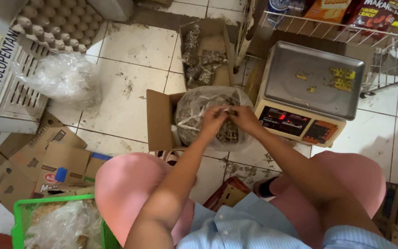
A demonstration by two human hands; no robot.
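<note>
**Head view: two hands meet at the mouth of a clear bag in a carton**

Head view, from the left edge across. At ten o'clock a grey egg tray [54,23] leans on a white appliance with a vent grille [17,94], and a crumpled clear plastic bag [61,78] lies on the tiled floor [134,50] just beside it. At eight o'clock flattened cardboard boxes [38,163] are stacked, with a green basket [21,214] holding more plastic below them at seven.

Near the middle stands an open brown carton [160,120], and in it sits a clear bag of small dried pieces [192,117] (the contents look grey-brown, too small to name). The left hand [213,121] and right hand [244,117] come together over the bag's top, fingertips touching at a strip of the plastic; each grip is pinched shut on the bag's mouth, as far as the view shows. Both forearms reach down from the person's pink-clad knees at six o'clock.

At twelve o'clock a second open box [208,50] holds small filled packets. At two o'clock an electronic scale [309,87] with a steel pan rests on the floor, just beside the right hand, yellow scraps lying on its pan. Behind it, at one o'clock, a white wire rack [346,32] carries snack packets.
</note>
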